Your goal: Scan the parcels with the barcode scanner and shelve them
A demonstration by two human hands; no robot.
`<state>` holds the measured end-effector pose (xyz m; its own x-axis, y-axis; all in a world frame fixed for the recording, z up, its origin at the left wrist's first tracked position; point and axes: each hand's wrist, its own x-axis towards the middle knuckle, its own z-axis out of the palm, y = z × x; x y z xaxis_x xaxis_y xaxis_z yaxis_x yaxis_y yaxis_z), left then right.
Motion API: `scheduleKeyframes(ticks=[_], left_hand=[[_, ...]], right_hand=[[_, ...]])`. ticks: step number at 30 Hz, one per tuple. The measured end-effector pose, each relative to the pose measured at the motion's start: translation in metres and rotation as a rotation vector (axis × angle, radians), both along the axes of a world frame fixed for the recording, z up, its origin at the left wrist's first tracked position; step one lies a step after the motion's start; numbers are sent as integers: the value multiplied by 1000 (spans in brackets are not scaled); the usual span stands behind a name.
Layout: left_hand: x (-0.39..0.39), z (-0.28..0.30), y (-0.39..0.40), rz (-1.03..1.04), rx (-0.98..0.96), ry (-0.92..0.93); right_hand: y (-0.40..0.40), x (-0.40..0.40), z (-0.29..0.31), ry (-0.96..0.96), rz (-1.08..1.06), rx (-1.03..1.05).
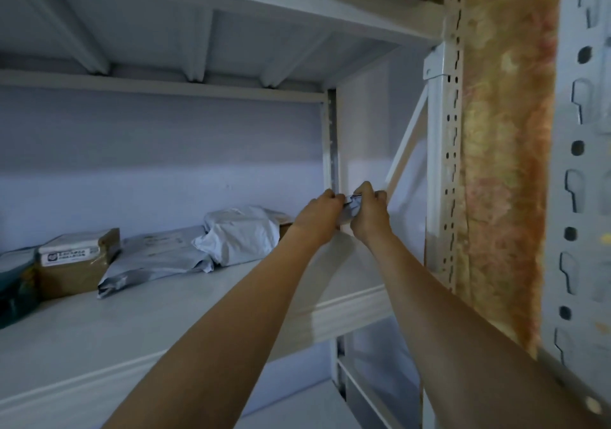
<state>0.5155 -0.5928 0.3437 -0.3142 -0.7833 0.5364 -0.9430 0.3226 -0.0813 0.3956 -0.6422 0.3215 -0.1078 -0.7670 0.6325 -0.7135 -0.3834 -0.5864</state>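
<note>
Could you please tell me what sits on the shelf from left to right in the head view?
Dark teal parcel → cardboard box → flat grey mailer → crumpled white mailer → small parcel held by left hand and right hand.

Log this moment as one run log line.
step: shelving | left hand: holds small parcel | right hand: holds same parcel | place: far right end of shelf | scanner: not in view

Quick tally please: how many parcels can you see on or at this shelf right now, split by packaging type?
Cardboard boxes: 1, the labelled box.
Grey poly mailers lying on the shelf: 2, a flat mailer and a bulky mailer.
Small parcel held by left hand and right hand: 1.
Total: 4.
</note>
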Motion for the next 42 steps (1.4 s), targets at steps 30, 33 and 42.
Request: scheduleKeyframes(ticks=[30,33,42], left_hand=[[10,-33,-33,312,35,-232],[15,-36,-40,315,52,-207],[24,-32,-37,329,117,-132]], right_hand=[[-64,32,-2,545,132,483],[-74,39,-5,541,117,493],[-90,43,-9,635,31,581]])
